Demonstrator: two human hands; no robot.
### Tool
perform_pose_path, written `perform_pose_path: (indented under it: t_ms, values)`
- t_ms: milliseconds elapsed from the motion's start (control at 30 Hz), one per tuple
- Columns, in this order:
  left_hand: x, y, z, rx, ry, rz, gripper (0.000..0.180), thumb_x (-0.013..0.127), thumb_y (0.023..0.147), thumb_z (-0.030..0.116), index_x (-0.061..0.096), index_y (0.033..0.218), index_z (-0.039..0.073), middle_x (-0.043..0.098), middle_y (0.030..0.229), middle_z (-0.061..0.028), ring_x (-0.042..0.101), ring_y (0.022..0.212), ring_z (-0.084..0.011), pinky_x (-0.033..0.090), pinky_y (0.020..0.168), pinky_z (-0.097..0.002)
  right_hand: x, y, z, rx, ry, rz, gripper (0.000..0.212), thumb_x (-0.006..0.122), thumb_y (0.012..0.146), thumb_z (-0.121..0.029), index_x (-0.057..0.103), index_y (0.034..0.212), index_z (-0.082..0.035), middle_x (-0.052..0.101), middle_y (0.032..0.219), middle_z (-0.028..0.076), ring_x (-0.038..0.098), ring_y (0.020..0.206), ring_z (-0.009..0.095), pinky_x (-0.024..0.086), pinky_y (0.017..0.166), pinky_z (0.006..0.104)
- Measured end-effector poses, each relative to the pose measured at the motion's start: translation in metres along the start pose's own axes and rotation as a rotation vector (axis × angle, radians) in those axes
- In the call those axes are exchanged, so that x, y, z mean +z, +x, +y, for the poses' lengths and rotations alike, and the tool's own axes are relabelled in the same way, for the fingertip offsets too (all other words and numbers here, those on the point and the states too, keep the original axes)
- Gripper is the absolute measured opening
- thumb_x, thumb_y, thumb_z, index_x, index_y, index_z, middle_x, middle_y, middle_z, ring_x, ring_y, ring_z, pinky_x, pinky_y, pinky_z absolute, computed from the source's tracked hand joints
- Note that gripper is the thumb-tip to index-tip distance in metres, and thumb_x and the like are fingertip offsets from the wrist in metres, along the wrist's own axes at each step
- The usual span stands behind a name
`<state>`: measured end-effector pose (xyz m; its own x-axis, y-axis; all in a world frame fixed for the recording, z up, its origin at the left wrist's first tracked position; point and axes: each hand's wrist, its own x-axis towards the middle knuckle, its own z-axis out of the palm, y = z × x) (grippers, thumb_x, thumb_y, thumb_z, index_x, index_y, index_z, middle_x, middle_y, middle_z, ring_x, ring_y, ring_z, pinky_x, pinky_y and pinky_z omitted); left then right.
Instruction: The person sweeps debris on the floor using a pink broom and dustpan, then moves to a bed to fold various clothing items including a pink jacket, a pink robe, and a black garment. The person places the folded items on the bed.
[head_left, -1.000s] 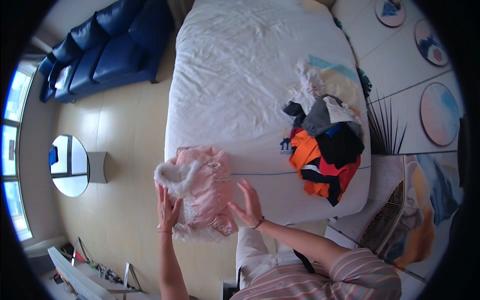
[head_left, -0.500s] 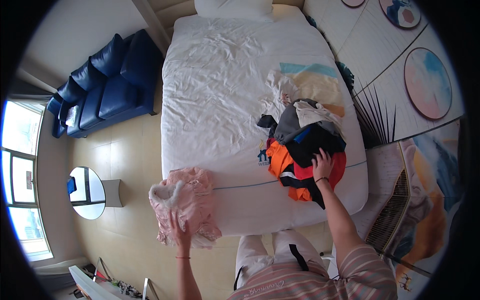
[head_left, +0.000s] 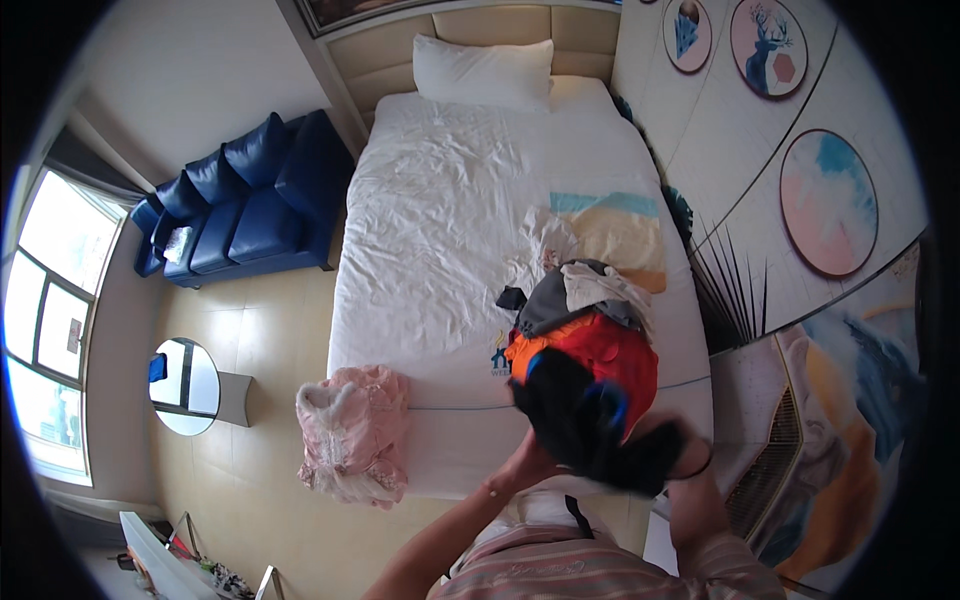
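A black garment (head_left: pixel 575 415) with a blue patch is lifted off the near side of a clothes pile, partly smeared by motion. My left hand (head_left: pixel 532 462) grips its lower left edge, with the fingers partly hidden by the cloth. At its right end my right hand (head_left: pixel 690 455), blurred, has hold of the dark fabric. Behind it lie a red garment (head_left: pixel 630 360), an orange one (head_left: pixel 525 348), a grey one (head_left: pixel 552 305) and a cream one (head_left: pixel 600 288). A pink garment with white fluffy trim (head_left: pixel 355 435) rests at the bed's near left corner.
The bed (head_left: pixel 440 270) has a wrinkled white cover and a pillow (head_left: pixel 485 72) at its head. A striped blue and beige cloth (head_left: pixel 610 235) lies beyond the pile. A blue sofa (head_left: pixel 250 200) and a round mirror-like table (head_left: pixel 185 385) stand at the left.
My left hand has left the pink garment and moved right to the black one. Both hands have drawn the black garment off the pile toward me, uncovering more red cloth. The view has tilted upward.
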<state>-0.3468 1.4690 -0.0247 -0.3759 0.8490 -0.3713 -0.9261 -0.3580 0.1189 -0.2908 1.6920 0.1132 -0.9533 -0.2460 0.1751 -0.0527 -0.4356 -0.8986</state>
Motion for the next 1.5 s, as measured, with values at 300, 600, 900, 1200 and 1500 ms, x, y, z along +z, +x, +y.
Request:
perform_pose_path:
  t_ms: [300, 600, 900, 1200, 1500]
  values:
    - [-0.02, -0.001, 0.035, 0.178, 0.087, -0.16, 0.055, 0.058, 0.089, 0.025, 0.044, 0.138, 0.006, 0.048, 0.14, -0.0125, 0.043, 0.13, -0.0282, 0.03, 0.11, -0.0445, 0.028, -0.043, 0.013, 0.452, -0.858, -0.568, 0.047, 0.072, 0.084, -0.031, 0.059, 0.124, -0.011, 0.065, 0.111, 0.012, 0.066, 0.09, 0.026, 0.052, 0.082, 0.0332]
    - [0.026, -0.091, 0.055, 0.5, 0.87, -0.209, 0.051, 0.061, 0.092, 0.011, 0.04, 0.139, 0.005, 0.053, 0.13, -0.0087, 0.05, 0.12, -0.0206, 0.041, 0.102, -0.0365, 0.059, 0.013, 0.059, -0.115, -0.62, 0.442, 0.031, 0.069, 0.082, -0.004, 0.057, 0.111, -0.002, 0.066, 0.098, 0.009, 0.064, 0.094, 0.018, 0.049, 0.083, 0.0292]
    - [0.079, -0.166, 0.104, 0.951, 1.184, -0.019, 0.076, 0.06, 0.083, 0.008, 0.024, 0.149, 0.015, 0.011, 0.158, -0.006, 0.006, 0.146, -0.0276, 0.014, 0.115, -0.046, 0.113, 0.072, 0.002, -0.366, -0.736, 0.278, 0.017, 0.063, 0.086, -0.001, 0.056, 0.102, -0.001, 0.068, 0.092, 0.009, 0.065, 0.089, 0.017, 0.048, 0.081, 0.0263]
    - [0.102, -0.151, 0.105, 1.05, 1.711, 0.317, 0.048, 0.064, 0.08, 0.001, 0.052, 0.126, 0.005, 0.068, 0.095, -0.0153, 0.068, 0.087, -0.0237, 0.052, 0.077, -0.0308, 0.144, 0.102, -0.046, -0.388, -0.948, 0.338, 0.022, 0.068, 0.081, -0.002, 0.057, 0.1, -0.002, 0.064, 0.088, 0.011, 0.065, 0.085, 0.019, 0.049, 0.077, 0.0283]
    - [0.128, -0.181, 0.172, 1.349, 1.517, 0.314, 0.031, 0.07, 0.079, 0.003, 0.059, 0.107, 0.006, 0.063, 0.073, -0.0054, 0.049, 0.056, -0.0079, 0.039, 0.053, -0.0241, 0.099, 0.105, -0.069, -0.205, -0.782, 0.026, 0.038, 0.079, 0.075, -0.006, 0.058, 0.106, -0.002, 0.062, 0.096, 0.004, 0.058, 0.089, 0.013, 0.046, 0.087, 0.0265]
